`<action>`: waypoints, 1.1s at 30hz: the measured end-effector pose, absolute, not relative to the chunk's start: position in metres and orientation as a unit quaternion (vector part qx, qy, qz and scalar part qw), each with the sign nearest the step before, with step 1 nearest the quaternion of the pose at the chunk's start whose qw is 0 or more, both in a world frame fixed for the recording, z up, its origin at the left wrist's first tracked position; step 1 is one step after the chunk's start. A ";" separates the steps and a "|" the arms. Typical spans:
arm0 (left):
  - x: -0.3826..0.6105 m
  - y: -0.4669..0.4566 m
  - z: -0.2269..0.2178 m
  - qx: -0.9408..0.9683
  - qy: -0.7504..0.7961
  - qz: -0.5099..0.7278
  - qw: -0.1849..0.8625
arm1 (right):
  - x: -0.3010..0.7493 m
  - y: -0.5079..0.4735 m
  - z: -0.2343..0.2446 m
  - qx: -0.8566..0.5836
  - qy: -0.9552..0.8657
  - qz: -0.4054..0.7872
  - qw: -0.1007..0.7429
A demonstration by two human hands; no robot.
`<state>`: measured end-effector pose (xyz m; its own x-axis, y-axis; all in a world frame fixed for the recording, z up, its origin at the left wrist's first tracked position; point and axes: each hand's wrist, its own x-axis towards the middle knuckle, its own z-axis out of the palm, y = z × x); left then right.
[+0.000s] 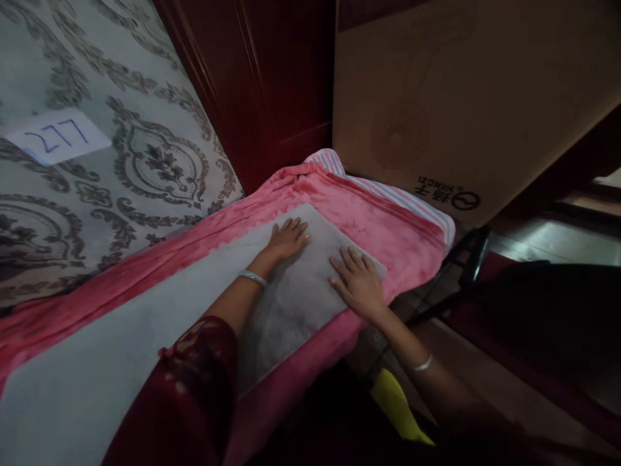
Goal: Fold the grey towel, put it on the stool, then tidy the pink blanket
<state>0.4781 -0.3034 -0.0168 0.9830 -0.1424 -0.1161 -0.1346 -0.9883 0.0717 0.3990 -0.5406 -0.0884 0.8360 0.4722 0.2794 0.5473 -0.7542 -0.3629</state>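
While looking down at a grey sheet (pixel 160 317), laid from lower left to centre, have the right hand (pixel 358 283) flat on it right of centre, fingers spread apart; have the left hand (pixel 288 239) flat at centre, fingers slightly apart. Can see a pink blanket (pixel 361 210) beneath and, farther off, a cardboard box (pixel 460 110) at upper right.
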 end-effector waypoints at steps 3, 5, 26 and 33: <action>0.440 -0.299 -0.020 0.992 -0.102 -0.068 0.027 | 0.413 -0.558 -0.082 -0.896 -0.277 -0.078 0.337; 0.423 -0.296 -0.021 0.992 -0.102 -0.068 0.022 | 0.426 -0.570 -0.075 -0.885 -0.260 -0.096 0.374; 0.412 -0.310 -0.038 0.998 -0.030 0.049 -0.010 | 0.477 -0.559 -0.049 -0.935 -0.136 -0.119 0.304; 0.408 -0.314 -0.038 0.996 0.000 0.088 -0.023 | 0.482 -0.559 -0.054 -0.950 -0.083 -0.060 0.295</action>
